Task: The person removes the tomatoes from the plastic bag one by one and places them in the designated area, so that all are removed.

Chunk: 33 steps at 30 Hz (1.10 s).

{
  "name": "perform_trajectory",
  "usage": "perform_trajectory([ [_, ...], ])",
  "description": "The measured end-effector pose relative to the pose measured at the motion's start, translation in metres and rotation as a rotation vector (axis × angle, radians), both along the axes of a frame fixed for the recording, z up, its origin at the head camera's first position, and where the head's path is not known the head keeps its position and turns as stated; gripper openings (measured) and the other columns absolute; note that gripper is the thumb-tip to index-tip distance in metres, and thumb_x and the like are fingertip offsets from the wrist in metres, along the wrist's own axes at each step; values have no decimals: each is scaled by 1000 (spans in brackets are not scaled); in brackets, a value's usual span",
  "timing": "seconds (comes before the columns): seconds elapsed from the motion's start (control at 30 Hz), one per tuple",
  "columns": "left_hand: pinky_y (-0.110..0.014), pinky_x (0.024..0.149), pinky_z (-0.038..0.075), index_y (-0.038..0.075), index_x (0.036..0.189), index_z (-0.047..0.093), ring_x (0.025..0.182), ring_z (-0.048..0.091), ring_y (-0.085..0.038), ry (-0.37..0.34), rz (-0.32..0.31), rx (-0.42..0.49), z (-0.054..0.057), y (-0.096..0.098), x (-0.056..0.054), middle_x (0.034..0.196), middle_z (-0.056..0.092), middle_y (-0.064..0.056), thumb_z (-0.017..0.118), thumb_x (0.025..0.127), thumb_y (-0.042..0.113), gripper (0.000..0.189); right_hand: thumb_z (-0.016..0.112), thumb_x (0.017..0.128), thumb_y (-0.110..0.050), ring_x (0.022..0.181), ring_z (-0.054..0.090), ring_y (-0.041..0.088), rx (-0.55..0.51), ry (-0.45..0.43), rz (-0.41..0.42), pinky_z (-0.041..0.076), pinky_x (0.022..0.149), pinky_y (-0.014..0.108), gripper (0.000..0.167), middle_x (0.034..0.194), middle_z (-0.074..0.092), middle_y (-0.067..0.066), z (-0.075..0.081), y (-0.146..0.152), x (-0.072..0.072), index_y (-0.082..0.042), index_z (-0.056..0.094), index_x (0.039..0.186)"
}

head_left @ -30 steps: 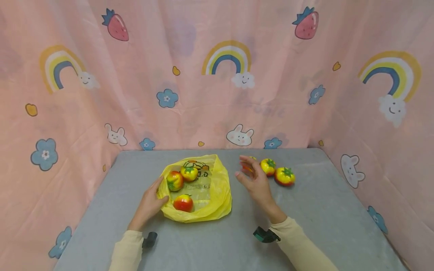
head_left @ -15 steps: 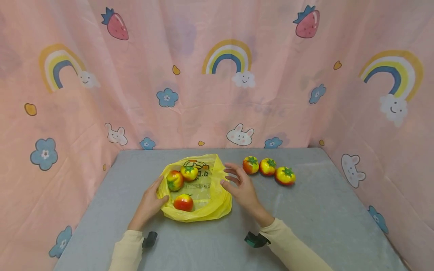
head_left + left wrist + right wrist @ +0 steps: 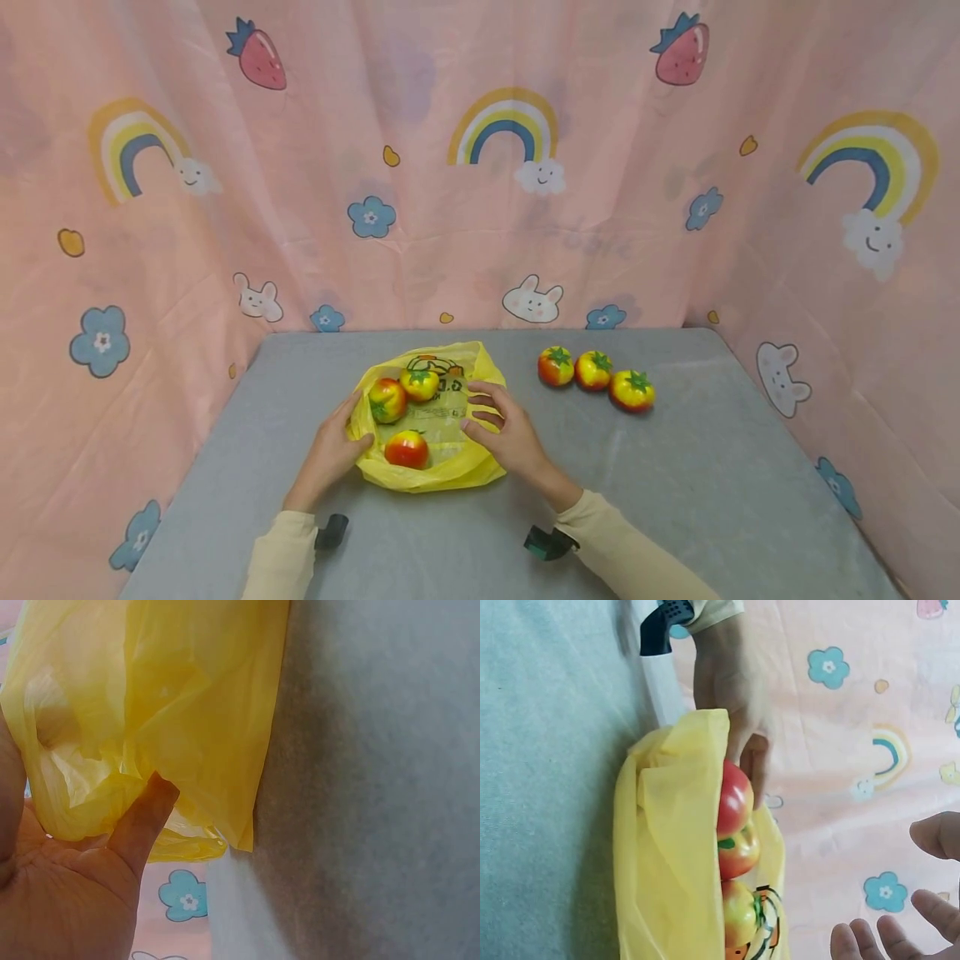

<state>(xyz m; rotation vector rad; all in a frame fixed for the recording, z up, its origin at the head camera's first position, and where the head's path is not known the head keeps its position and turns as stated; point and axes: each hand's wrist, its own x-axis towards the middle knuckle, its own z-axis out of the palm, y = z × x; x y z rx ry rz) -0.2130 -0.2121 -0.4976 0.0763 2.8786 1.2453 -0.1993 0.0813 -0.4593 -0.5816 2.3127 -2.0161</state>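
Observation:
A yellow plastic bag [image 3: 454,477] lies on the table with its mouth spread toward me. Three red-and-yellow tomatoes sit in it: one [image 3: 407,449] near the front rim, two [image 3: 387,401] [image 3: 420,384] farther back. My left hand [image 3: 330,450] grips the bag's left rim; the left wrist view shows the thumb [image 3: 146,821] against the yellow plastic. Over the bag's right side hovers my right hand [image 3: 513,437], fingers loosely bent and holding nothing. In the right wrist view its fingertips [image 3: 889,937] are apart from the bag and tomatoes [image 3: 736,799].
Three more tomatoes [image 3: 556,367] [image 3: 593,371] [image 3: 632,392] stand in a row on the grey table [image 3: 712,467], right of the bag. A pink patterned curtain [image 3: 600,242] surrounds the table's back and sides.
My right hand has moved left, from beside the row of tomatoes to over the bag's right side. The left hand, the bag and the tomatoes have stayed put.

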Motion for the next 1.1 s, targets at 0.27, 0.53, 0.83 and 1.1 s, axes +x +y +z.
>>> perform_trajectory([
  [0.27, -54, 120, 25, 3, 155, 27, 146, 28, -42, 2, -1, -1, -1, 0, 0, 159, 29, -23, 64, 87, 9, 78, 68, 90, -9, 129, 52, 36, 22, -69, 47, 46, 108, 49, 51, 143, 49, 14, -5, -11, 0, -7, 50, 138],
  [0.53, -55, 119, 26, 2, 154, 28, 145, 29, -44, 30, -3, 5, -4, -1, 2, 157, 30, -25, 65, 85, 9, 78, 69, 91, -16, 132, 49, 37, 50, -145, 96, 45, 109, 48, 51, 144, 49, 9, -15, -26, -4, -11, 50, 138],
  [0.83, -57, 118, 27, 1, 153, 29, 144, 31, -45, 47, 1, 9, -5, -1, 1, 156, 32, -26, 65, 85, 8, 77, 67, 93, -21, 130, 51, 39, 119, -209, 116, 49, 104, 50, 53, 144, 49, 19, -20, -42, -10, -14, 48, 141],
  [1.1, -54, 120, 25, 2, 154, 28, 146, 29, -43, 18, -1, 16, -4, -1, 1, 158, 31, -24, 64, 86, 9, 78, 68, 92, -26, 129, 53, 35, 150, -232, 102, 51, 101, 49, 49, 143, 51, 16, -24, -53, -13, -19, 51, 138],
])
